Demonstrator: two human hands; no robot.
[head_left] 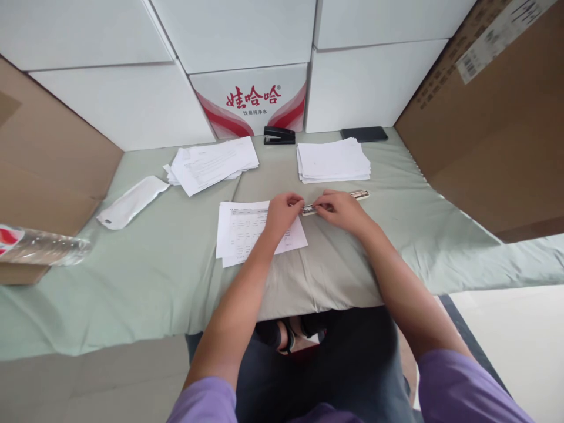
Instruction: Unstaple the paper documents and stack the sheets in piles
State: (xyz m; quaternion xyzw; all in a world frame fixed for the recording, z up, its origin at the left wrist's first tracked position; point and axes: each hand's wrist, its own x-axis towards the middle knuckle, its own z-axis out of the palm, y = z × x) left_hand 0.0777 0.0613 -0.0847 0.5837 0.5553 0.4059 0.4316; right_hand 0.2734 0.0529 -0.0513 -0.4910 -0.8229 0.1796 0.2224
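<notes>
A: What lay on the table (145,276)?

B: A green cloth covered it, with boxes (247,100) stacked behind. Two paper piles sat at the back, one loose (215,161), one neat (332,160), with a stapler (279,136) between them and a dark phone (363,134) further right. A printed sheet (247,232) lay just before the person.

A: And the hands?

B: Both met over a slim metal strip (348,197) lying just right of the sheet's upper corner. The left hand (282,212) pinched its near end with thumb and forefinger; the right hand (341,208) lay along it, fingertips pressed down on it.

A: How would one handle it well?

B: I'd judge that the right hand should keep the strip flat and steady while the left worked the end, with small movements, since the piece looked thin.

A: Anything unclear?

B: What the strip was exactly; the fingers hid its middle. The sheet's print was too small to read, and a bottle (42,247) at the left edge was cut off.
</notes>
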